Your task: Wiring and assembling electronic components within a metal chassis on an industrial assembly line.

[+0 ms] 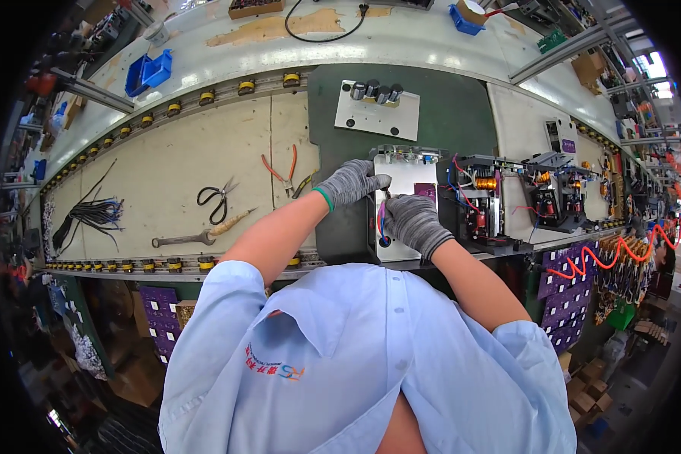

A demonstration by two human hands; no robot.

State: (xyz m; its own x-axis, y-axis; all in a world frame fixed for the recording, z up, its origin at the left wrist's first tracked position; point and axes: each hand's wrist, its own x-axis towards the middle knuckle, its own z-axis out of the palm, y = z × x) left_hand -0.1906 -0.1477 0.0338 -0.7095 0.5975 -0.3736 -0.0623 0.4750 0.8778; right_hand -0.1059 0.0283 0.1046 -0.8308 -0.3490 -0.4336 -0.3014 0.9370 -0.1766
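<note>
Your left hand (348, 184) braces the metal chassis (403, 198) at centre, fingers curled on its edge. Your right hand (415, 222) pinches red and blue wires (382, 222) for routing. Scissors (216, 199) wait at 9 o'clock.

Black scissors (218, 200), orange-handled pliers (281, 172), a wrench (183, 240) — blue bins (148, 73) beyond.

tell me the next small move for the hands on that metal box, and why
Probably feed the red and blue wires down toward the round hole at the near end of the metal housing. The right hand pinches them just above it, while the left hand rests on the housing's left edge, steadying it.
</note>
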